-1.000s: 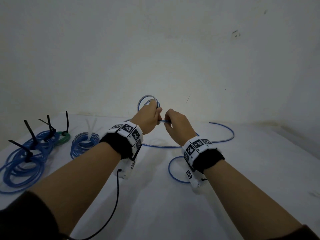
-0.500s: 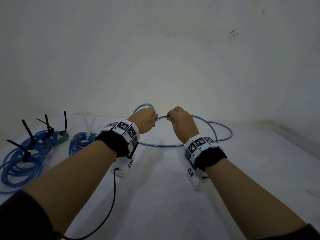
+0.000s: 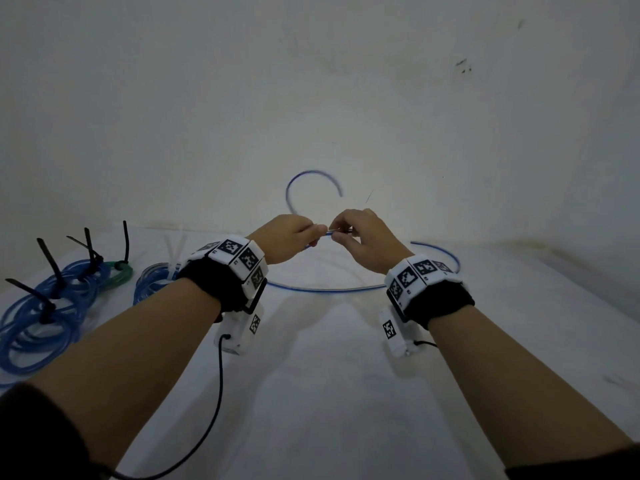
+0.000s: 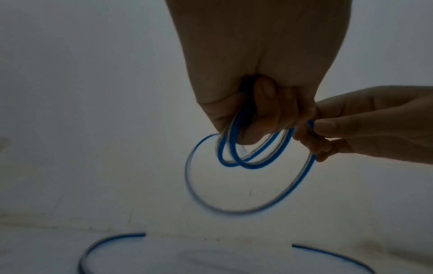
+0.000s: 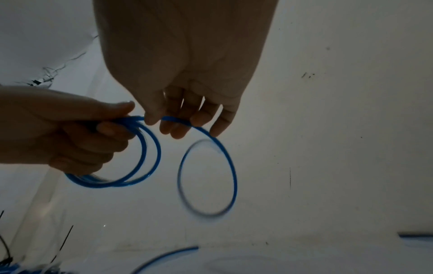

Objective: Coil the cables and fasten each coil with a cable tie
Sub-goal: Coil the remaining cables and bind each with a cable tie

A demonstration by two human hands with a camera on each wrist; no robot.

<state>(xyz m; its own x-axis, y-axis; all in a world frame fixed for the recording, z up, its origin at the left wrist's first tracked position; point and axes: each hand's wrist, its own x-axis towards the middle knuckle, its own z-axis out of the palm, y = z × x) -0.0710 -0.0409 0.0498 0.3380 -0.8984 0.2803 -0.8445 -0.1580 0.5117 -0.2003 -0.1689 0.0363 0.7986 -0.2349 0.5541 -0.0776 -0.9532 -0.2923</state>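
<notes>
A thin blue cable (image 3: 325, 289) trails over the white table, and part of it is wound into loops held in the air. My left hand (image 3: 294, 237) grips the small coil (image 4: 255, 157) of two or three turns in its curled fingers. Right beside it, my right hand (image 3: 360, 237) pinches the cable (image 5: 173, 119) between thumb and fingers. A fresh, larger loop (image 5: 208, 178) hangs from that pinch; in the head view it arcs above both hands (image 3: 311, 178), blurred by motion.
Several tied blue coils (image 3: 41, 306) with black cable ties (image 3: 52, 265) sticking up lie at the table's left. A smaller blue coil (image 3: 152, 282) with a pale tie sits beside them, and a green one (image 3: 119, 273). The wall stands close behind the table.
Both hands rose a little and stayed together. The cable slack on the table shortened, and a new loop swung up above the hands.
</notes>
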